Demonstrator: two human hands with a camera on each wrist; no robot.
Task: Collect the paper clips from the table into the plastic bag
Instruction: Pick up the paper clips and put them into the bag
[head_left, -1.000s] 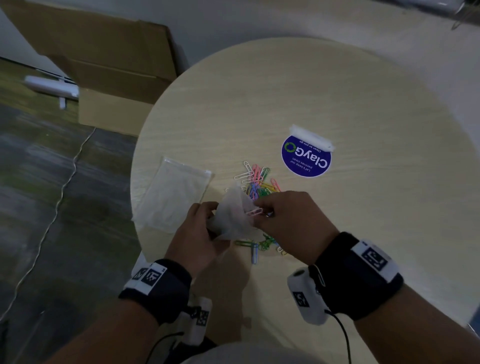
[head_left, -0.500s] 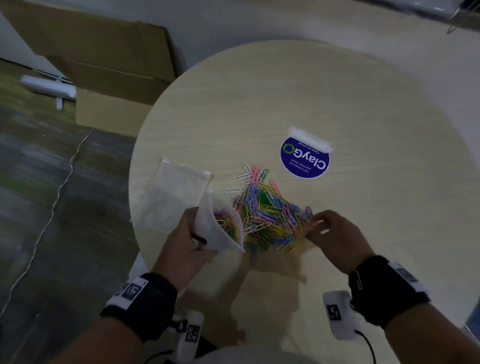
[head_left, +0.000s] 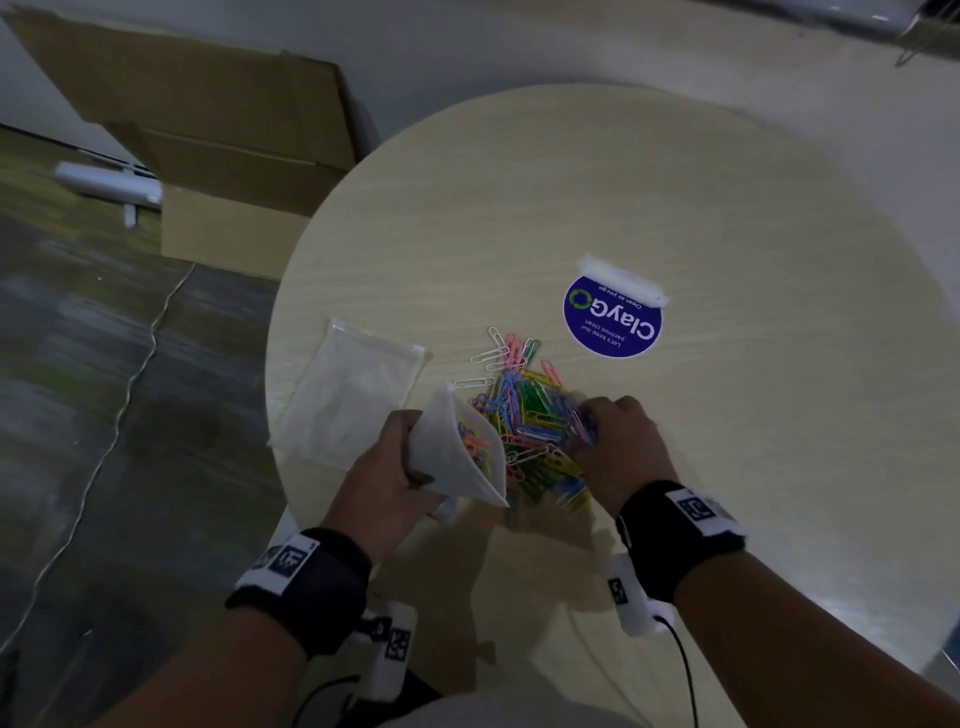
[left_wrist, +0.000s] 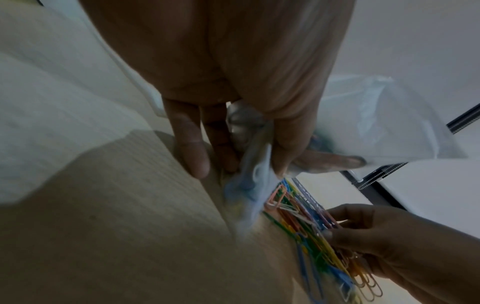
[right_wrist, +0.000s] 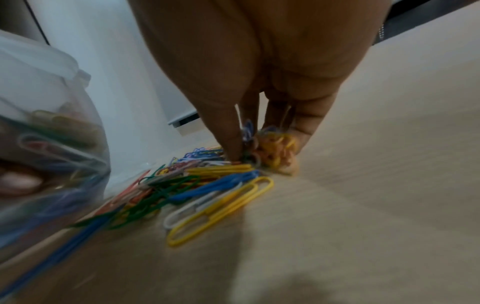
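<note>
A heap of coloured paper clips (head_left: 530, 415) lies near the front of the round table (head_left: 675, 208). My left hand (head_left: 389, 467) grips a clear plastic bag (head_left: 457, 457) held open just left of the heap, with several clips inside it. In the left wrist view the bag (left_wrist: 376, 123) is bunched between thumb and fingers (left_wrist: 192, 148). My right hand (head_left: 613, 447) is on the heap's right side, its fingers curled round a bunch of clips (right_wrist: 275, 152). More clips (right_wrist: 207, 191) spread toward the bag (right_wrist: 46, 144).
A second flat plastic bag (head_left: 353, 395) lies on the table's left edge. A round blue sticker (head_left: 613, 317) sits behind the heap. A cardboard box (head_left: 223, 156) and a white cable (head_left: 119, 415) are on the floor to the left.
My right hand left the bag's mouth, swung out to the right of the heap, then came back in and closed on clips. The left hand lowered the bag slightly.
</note>
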